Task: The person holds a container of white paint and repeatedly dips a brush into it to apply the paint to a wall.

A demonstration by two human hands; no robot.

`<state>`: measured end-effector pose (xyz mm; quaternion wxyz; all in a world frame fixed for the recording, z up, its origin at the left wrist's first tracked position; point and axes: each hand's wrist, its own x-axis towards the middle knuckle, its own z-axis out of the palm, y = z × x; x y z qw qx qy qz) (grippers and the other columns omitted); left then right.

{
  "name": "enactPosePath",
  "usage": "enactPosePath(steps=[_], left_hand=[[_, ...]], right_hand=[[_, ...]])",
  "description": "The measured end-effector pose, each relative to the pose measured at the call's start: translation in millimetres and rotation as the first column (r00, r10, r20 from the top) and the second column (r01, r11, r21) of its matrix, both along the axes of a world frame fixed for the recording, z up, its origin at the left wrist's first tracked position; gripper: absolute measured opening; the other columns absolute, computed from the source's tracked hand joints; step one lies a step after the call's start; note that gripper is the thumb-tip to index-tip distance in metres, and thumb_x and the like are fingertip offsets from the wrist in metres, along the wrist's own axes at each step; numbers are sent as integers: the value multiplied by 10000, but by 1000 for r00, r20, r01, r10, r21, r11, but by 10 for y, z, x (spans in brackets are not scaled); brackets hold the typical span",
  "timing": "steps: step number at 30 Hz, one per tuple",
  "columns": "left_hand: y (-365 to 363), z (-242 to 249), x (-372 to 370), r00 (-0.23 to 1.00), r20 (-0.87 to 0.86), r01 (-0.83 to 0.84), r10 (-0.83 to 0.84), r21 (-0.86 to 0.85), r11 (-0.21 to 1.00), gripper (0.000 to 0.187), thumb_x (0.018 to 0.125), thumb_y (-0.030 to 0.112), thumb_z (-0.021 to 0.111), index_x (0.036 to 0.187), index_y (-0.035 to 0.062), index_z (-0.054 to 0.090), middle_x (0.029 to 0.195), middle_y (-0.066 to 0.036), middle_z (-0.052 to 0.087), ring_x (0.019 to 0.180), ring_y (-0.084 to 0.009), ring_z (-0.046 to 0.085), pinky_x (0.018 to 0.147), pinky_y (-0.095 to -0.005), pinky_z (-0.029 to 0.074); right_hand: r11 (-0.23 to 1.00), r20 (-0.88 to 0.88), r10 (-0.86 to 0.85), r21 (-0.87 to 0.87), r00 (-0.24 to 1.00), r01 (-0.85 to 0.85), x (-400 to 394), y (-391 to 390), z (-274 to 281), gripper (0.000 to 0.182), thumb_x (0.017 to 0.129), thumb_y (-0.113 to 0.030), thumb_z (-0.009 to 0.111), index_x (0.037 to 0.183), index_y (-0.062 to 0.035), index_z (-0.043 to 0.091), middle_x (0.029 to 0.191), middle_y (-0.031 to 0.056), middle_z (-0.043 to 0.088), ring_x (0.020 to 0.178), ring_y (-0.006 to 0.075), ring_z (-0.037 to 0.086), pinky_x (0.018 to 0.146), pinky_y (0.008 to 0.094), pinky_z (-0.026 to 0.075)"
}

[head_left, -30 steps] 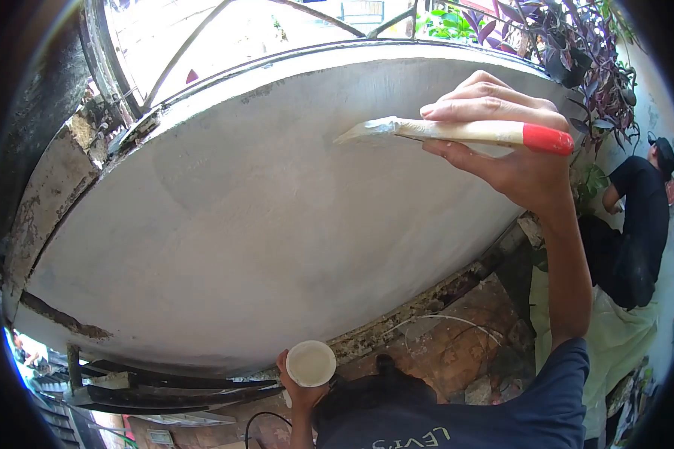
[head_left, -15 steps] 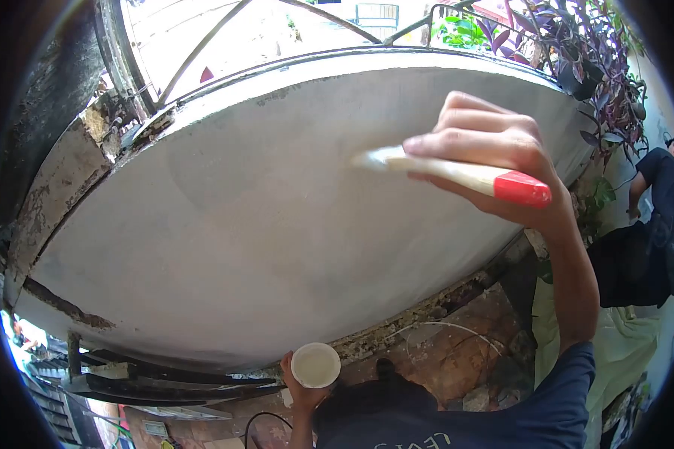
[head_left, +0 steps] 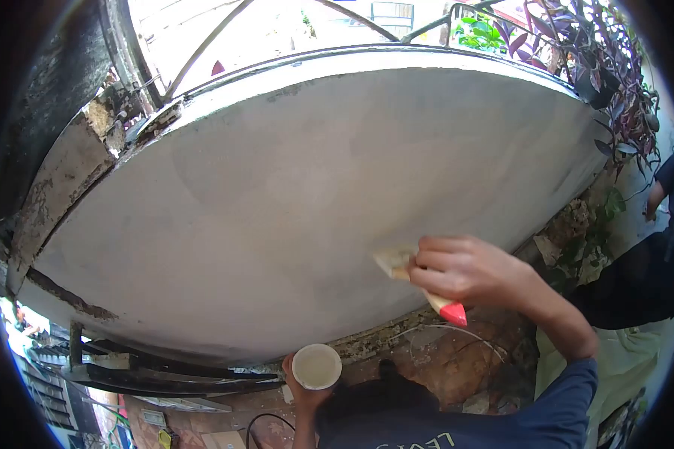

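My right hand (head_left: 460, 268) is closed around the handle of a paintbrush (head_left: 447, 306) with a light wooden body and a red end. Its pale bristles point left, right at the lower middle of a curved, whitish-grey wall (head_left: 277, 194). Darker and lighter patches show across that wall. Lower down, my left hand (head_left: 298, 389) grips a white cup (head_left: 317, 367) from its left side. The cup is upright below the wall's bottom edge, with pale liquid inside.
A metal railing (head_left: 359, 24) runs along the wall's top. Purple-leaved plants (head_left: 627, 101) hang at the upper right. Another person (head_left: 636, 277) in dark clothes is at the right edge, above a pale green cloth (head_left: 629, 359). A thin cable (head_left: 457, 327) lies on the tiled floor.
My right hand has come down with the paintbrush, from the wall's upper right to its lower middle. My left hand still holds the cup in nearly the same place.
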<state>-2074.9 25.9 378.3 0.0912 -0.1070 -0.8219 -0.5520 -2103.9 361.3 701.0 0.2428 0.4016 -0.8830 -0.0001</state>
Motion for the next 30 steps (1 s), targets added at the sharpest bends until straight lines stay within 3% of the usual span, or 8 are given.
enactPosePath(steps=[4,9,14,16,21,24,27,30], left_hand=[[-30,-79,-24,999,-11,46,-46,66,997,961,414,270,863,1245,30,443,1171,-144,476,1078,-323,520,930,-423,430],[58,-59,27,1000,-4,28,-28,139,990,964,427,252,864,1252,13,427,1161,-127,497,1067,-284,546,939,-388,432],[217,86,76,999,-47,7,1,165,986,954,464,222,872,1266,9,401,1126,-114,544,1040,-254,578,922,-363,445],[264,77,76,998,-62,-2,10,119,993,956,470,226,876,1268,13,397,1108,-108,557,1027,-247,586,916,-359,449],[385,122,87,999,-39,-16,20,102,995,940,480,236,876,1262,23,401,1093,-100,570,1018,-233,593,910,-352,453],[487,151,103,1000,-26,20,-15,180,983,928,492,237,872,1263,26,400,1099,-100,571,1025,-224,590,915,-347,450],[584,149,146,1000,13,-1,-2,199,980,914,510,235,866,1267,24,399,1114,-103,570,1006,-223,597,905,-345,458],[644,68,211,995,-102,-5,10,50,999,886,525,223,860,1260,19,409,1110,-107,578,976,-226,611,888,-339,469]], right_hand=[[999,-339,-40,6,940,45,-58,122,679,182,599,-30,717,715,-27,576,689,45,533,699,164,580,565,265,519],[1000,-796,-10,-15,605,-3,-110,180,788,210,600,22,738,691,-16,551,683,54,536,686,161,573,538,250,503],[986,-459,-38,128,888,108,84,315,7,173,631,7,713,710,-25,562,703,63,570,718,176,603,581,256,536],[999,10,-40,-7,999,40,170,329,-191,151,660,-13,695,751,-18,574,695,47,549,713,187,600,597,279,537],[996,-322,-89,-1,942,93,57,638,473,185,634,11,701,784,5,593,676,55,519,670,200,570,583,317,514],[999,-722,-40,-14,691,44,21,683,975,173,640,5,730,776,18,624,686,49,535,660,178,571,579,288,500],[997,-809,-13,32,588,66,26,761,875,125,683,8,737,749,-4,632,735,42,597,691,155,601,595,261,531],[984,-684,31,147,729,97,-16,857,217,111,696,-13,720,745,-38,623,707,4,582,722,110,603,622,256,557]])
